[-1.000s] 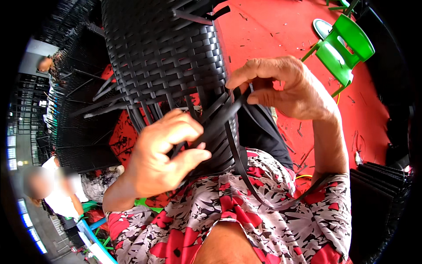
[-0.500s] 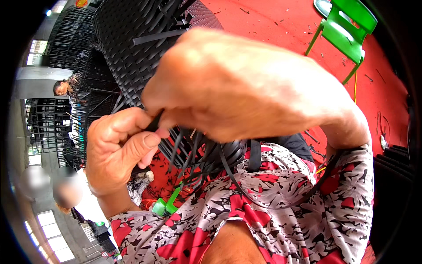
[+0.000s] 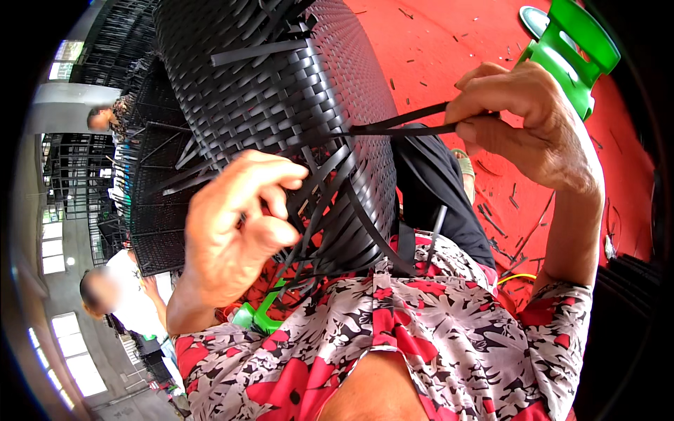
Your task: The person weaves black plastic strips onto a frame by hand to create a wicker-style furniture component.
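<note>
A black woven rattan-like piece of flat strips stands in front of me, its corner edge facing me and many loose strip ends hanging at its lower part. Pinched in my right hand, out to the right, is a flat black strip; two lengths of it run taut back to the weave's edge. My left hand hovers by the near left side of the weave, with its fingers curved and apart and nothing visible in them. Loose strips dangle just right of its fingertips.
Strip scraps litter the red floor. A green chair stands at the far right, and part of another green seat shows below my left hand. Black woven frames are stacked at left, with two people nearby.
My right hand has swung from beside my left hand out to the right, pulling the strip along. The left hand has let go and moved slightly right, its fingers loosened.
</note>
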`<action>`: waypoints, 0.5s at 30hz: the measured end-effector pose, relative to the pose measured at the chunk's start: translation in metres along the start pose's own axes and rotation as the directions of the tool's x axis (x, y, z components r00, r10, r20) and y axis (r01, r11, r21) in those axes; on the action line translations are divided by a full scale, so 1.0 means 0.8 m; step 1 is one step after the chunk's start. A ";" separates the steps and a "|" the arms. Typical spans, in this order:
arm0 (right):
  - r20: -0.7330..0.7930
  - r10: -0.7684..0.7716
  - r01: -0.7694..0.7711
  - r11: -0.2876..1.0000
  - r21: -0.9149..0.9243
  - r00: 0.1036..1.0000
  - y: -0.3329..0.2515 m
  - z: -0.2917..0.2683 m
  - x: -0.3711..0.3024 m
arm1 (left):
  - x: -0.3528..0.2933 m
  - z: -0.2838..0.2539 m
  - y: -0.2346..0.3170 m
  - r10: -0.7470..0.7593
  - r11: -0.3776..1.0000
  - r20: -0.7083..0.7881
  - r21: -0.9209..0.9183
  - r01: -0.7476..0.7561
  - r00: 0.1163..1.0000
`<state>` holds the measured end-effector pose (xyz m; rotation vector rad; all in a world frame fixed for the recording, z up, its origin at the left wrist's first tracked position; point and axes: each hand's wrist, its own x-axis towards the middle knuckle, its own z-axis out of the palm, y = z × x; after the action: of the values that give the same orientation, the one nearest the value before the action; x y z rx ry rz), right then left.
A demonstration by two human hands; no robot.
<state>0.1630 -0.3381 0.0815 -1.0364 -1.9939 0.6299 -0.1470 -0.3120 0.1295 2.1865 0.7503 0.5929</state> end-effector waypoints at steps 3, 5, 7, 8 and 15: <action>-0.016 -0.036 0.037 0.998 0.058 0.999 0.011 0.000 -0.010 | -0.006 -0.001 -0.008 -0.044 0.969 0.101 0.248 0.018 0.994; 0.002 -0.075 0.075 0.992 0.106 0.997 0.016 -0.001 -0.016 | -0.010 0.007 -0.013 -0.101 0.965 -0.092 0.232 0.120 0.991; 0.015 -0.091 0.089 0.989 0.123 0.996 0.017 0.002 -0.021 | -0.004 0.002 -0.008 -0.017 0.931 -0.176 0.355 0.079 0.984; 0.022 -0.101 0.097 0.986 0.133 0.995 0.017 0.003 -0.023 | 0.000 -0.006 0.002 0.045 0.875 -0.119 0.484 0.019 0.992; -0.045 -0.037 0.043 0.989 0.141 0.998 0.018 0.011 -0.026 | -0.011 -0.010 -0.011 -0.044 0.998 0.109 0.048 0.039 0.993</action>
<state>0.1697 -0.3486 0.0578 -0.9147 -1.8995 0.7112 -0.1606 -0.3091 0.1262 2.2201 0.7549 0.4345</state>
